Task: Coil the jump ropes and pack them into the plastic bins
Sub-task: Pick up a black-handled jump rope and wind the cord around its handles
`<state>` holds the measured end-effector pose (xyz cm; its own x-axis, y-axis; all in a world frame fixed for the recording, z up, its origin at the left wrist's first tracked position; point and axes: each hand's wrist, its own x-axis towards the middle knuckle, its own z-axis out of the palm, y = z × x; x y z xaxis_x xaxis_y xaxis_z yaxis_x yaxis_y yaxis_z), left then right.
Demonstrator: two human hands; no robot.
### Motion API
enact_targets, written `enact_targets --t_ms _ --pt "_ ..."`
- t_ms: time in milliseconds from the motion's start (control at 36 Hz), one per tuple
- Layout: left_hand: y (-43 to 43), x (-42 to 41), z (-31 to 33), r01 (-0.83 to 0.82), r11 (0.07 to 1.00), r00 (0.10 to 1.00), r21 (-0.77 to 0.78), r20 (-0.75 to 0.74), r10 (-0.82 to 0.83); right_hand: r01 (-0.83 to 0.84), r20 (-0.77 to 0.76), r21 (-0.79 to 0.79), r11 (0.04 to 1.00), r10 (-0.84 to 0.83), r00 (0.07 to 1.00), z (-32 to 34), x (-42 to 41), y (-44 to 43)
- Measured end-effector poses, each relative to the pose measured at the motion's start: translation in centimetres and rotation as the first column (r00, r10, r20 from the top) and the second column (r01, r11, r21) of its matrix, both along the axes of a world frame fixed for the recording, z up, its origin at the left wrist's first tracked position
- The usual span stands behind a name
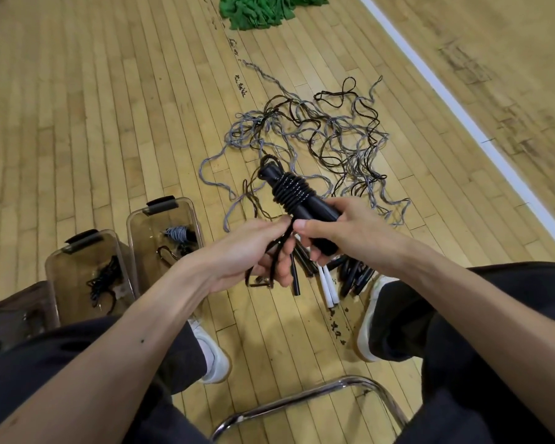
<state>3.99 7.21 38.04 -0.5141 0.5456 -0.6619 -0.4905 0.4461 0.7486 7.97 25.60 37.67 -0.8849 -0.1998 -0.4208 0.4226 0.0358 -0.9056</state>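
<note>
Head view: the right hand (343, 229) curls its fingers (318, 256) round the stiff black plastic jump-rope handles (316, 214), held in the air over the wooden gym floor (109, 123). The thin black cord (290, 190) is wound tightly round them. The left hand (250, 248) pinches the loose tail. The bundle looks light and the cord limp but springy, so grip the handles and keep the tail taut. Two clear plastic bins (132, 225) stand to the left.
</note>
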Motion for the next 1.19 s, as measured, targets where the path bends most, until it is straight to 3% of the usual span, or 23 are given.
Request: enact_targets --t_ms 250,444,556,750,833,1056,1194 --pt "-0.5 -0.4 -0.2 0.051 0.999 0.998 -0.010 -0.048 -0.052 0.022 0.029 0.086 0.996 -0.025 0.999 -1.0 -0.5 0.5" --pt "-0.8 -0.3 -0.5 0.192 0.960 0.945 -0.204 -0.225 -0.237 0.067 0.036 0.235 0.970 -0.078 0.996 -2.2 -0.8 0.7" --pt "-0.9 0.2 -0.4 0.245 0.866 0.716 -0.436 -0.521 -0.464 0.039 0.034 0.316 0.948 -0.052 0.998 -2.8 -0.7 0.5" --pt "-1.4 0.4 -0.1 0.234 0.739 0.413 -0.631 -0.624 -0.663 -0.199 0.240 0.312 0.929 0.126 0.963 -3.0 -0.9 0.4" --pt "-1.6 0.3 0.2 0.257 0.709 0.348 -0.657 -0.622 -0.702 -0.332 0.354 0.254 0.908 0.233 0.906 -3.0 -0.7 0.2" --pt "-1.8 -0.2 0.4 0.287 0.756 0.343 -0.588 -0.674 -0.654 -0.534 0.483 0.161 0.830 0.405 0.776 -2.9 -0.4 -0.2" --pt "-1.7 -0.2 0.1 0.272 0.840 0.439 -0.471 -0.716 -0.543 -0.588 0.483 0.135 0.797 0.465 0.742 -2.7 0.0 -0.4"
